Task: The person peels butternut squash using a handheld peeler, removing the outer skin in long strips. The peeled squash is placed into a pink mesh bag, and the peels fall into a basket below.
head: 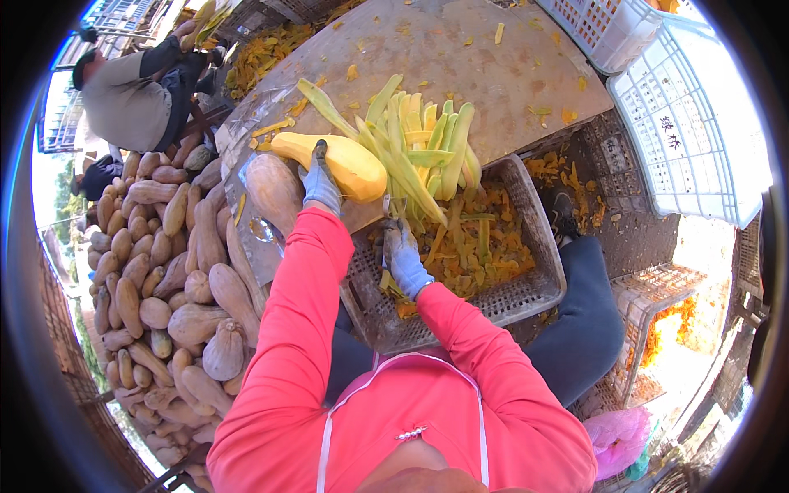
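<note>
My left hand (321, 180), in a grey-blue glove with dark fingertips, grips a yellow-orange peeled butternut-type squash (360, 165) on the board. An unpeeled tan squash (272, 188) lies just left of that hand. My right hand (405, 254), gloved too, is closed around a small tool, apparently a peeler (386, 206), whose metal end shows near the squash's wide end. The fingers hide its handle. Beyond my right hand is a heap of long green-yellow peel strips (425, 145). Below it, a plastic crate (538, 271) holds orange and green peelings (471, 246).
A worn board (444, 49) spans the front. Unpeeled squashes (161, 246) are piled at left, where a seated person (126, 101) works. White crates (669, 117) stand at upper right. A brown crate (656, 308) with orange contents is near my knee, above a pink mesh bag (616, 440).
</note>
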Action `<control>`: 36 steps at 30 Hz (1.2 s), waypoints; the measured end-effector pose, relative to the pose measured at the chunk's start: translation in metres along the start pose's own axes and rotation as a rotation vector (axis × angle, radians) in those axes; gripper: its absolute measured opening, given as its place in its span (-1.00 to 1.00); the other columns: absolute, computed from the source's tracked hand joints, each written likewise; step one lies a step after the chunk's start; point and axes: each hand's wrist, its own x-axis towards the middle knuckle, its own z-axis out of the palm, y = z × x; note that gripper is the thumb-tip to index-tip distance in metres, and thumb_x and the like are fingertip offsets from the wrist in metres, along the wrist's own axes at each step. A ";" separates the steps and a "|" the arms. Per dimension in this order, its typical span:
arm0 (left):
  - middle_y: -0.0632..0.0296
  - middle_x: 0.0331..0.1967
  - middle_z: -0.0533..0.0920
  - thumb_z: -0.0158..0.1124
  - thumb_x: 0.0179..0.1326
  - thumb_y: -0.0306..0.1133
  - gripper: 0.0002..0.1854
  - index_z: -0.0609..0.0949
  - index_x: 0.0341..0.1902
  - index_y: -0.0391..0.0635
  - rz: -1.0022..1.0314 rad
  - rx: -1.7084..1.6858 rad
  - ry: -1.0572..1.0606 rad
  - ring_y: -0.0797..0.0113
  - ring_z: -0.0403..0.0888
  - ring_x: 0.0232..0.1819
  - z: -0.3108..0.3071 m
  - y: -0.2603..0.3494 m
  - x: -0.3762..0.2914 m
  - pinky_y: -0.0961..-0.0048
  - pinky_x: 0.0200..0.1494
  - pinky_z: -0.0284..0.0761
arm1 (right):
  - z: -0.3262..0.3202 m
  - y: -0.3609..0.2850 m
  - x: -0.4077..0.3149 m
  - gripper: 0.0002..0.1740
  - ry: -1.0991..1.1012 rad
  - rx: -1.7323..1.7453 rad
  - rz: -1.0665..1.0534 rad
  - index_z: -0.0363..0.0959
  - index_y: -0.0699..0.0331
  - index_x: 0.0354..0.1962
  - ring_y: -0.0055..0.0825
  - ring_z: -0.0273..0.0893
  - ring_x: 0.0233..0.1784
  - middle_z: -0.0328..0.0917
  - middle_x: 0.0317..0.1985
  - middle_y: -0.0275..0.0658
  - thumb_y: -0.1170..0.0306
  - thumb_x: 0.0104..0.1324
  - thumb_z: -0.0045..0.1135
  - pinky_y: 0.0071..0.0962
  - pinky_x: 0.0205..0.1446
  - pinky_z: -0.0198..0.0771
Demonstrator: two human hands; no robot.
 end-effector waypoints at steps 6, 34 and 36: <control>0.10 0.08 0.57 0.58 0.00 -0.19 -0.10 0.31 0.39 -0.11 0.112 -0.090 0.032 0.10 0.61 -0.01 -0.014 -0.009 0.016 0.11 0.06 0.58 | 0.030 0.037 -0.038 -0.62 -0.518 -0.182 0.170 0.36 0.28 0.07 -0.60 0.43 -0.24 0.50 -0.22 -0.20 0.19 0.51 -0.20 -0.48 -0.20 0.39; -0.13 0.03 0.64 0.55 -0.18 -0.08 -0.03 0.29 0.32 -0.18 0.745 1.616 -0.492 -0.11 0.63 0.07 0.207 0.125 -0.022 0.14 0.12 0.52 | -0.161 -0.095 -0.116 -0.81 0.003 -0.445 -0.103 0.41 0.30 -0.17 -0.68 0.29 -0.57 0.44 -0.51 -0.36 0.34 0.47 -0.05 -0.55 -0.51 0.21; -0.07 0.00 0.65 0.52 -0.14 -0.13 -0.11 0.34 0.30 -0.11 0.946 1.726 -0.695 -0.08 0.64 0.03 0.246 0.110 -0.050 0.13 0.07 0.53 | -0.160 -0.108 -0.119 -0.82 0.031 -0.399 -0.079 0.41 0.30 -0.18 -0.67 0.29 -0.55 0.43 -0.51 -0.35 0.35 0.47 -0.05 -0.54 -0.49 0.22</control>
